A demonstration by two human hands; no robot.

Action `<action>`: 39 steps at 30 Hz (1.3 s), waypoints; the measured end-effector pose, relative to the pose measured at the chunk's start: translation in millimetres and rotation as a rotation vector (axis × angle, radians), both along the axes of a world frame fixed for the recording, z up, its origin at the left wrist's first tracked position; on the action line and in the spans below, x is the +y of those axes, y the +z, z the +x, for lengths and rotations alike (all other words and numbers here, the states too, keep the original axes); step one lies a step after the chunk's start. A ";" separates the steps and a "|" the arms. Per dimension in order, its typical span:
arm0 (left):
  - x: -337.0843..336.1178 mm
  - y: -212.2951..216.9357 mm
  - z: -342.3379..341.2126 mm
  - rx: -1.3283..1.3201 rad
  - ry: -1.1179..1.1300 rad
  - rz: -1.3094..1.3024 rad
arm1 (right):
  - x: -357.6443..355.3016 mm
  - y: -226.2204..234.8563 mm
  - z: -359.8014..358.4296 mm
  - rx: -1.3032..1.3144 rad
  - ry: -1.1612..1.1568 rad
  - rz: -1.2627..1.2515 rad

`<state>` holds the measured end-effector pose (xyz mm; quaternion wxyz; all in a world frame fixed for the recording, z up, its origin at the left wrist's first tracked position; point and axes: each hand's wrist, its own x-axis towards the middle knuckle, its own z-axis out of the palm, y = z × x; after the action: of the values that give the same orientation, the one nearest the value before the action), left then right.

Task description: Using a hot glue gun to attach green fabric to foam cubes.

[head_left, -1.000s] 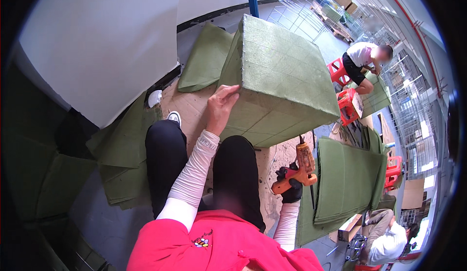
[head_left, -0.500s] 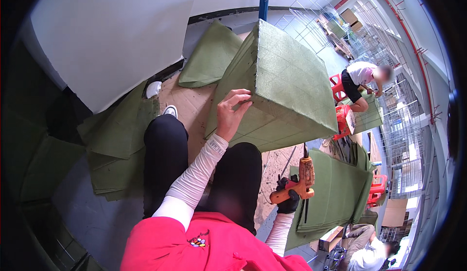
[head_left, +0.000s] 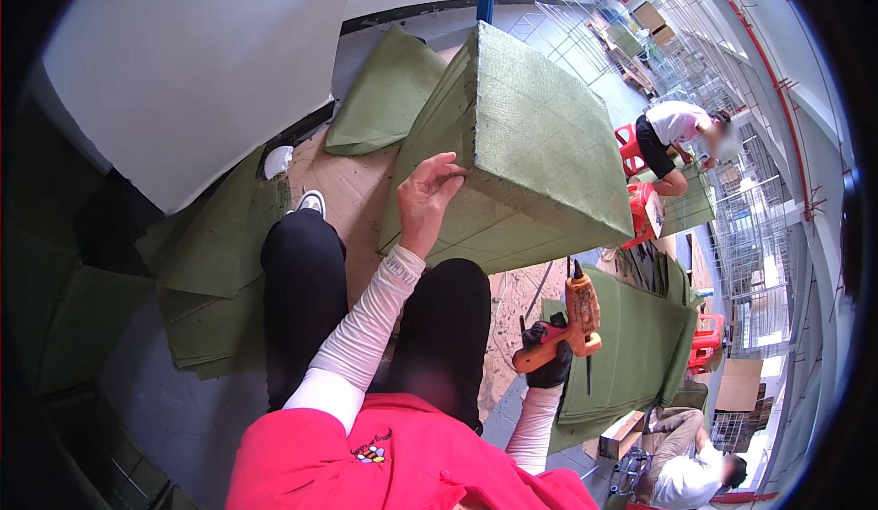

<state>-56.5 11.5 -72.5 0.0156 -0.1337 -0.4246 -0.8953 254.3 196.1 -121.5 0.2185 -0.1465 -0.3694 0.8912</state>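
In front of my knees stands a large box shape (head_left: 540,117) covered in green fabric sheet, with a seam running down its near left edge. My left hand (head_left: 426,201) is bare and at the lower end of that seam. Its fingers are bent and slightly apart, close against the corner, and I see nothing held in them. At the lower right, my right hand (head_left: 551,371) wears a dark glove and is closed around an orange glue gun (head_left: 583,313). The gun's nozzle points up, toward the underside of the box.
Flat green sheets lie at the left (head_left: 210,281), behind the box (head_left: 384,94) and in a stack (head_left: 622,345) at the right. Cardboard (head_left: 352,176) covers the floor. Two people (head_left: 677,126) work at the right, near red stools (head_left: 645,213) and wire racks (head_left: 754,245).
My left fingertips have loosened from their pinch at the box corner. My right hand has lifted the glue gun slightly and turned it. The whole view has shifted a little.
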 end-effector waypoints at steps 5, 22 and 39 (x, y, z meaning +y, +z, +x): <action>3.2 -2.3 0.9 -0.073 -0.040 0.109 | 16.8 55.6 -42.4 -0.040 0.155 0.173; 12.6 -16.2 4.8 -0.050 0.006 0.139 | 73.8 260.8 -186.0 -0.715 0.657 1.356; 15.1 -18.1 12.9 -0.104 0.014 0.211 | -23.6 310.7 -252.8 -1.005 0.595 1.385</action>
<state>-43.6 26.5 -90.6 0.0138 -0.0819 -0.3291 -0.9406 1.5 172.5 189.2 -0.1686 -0.2526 -0.8974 0.3199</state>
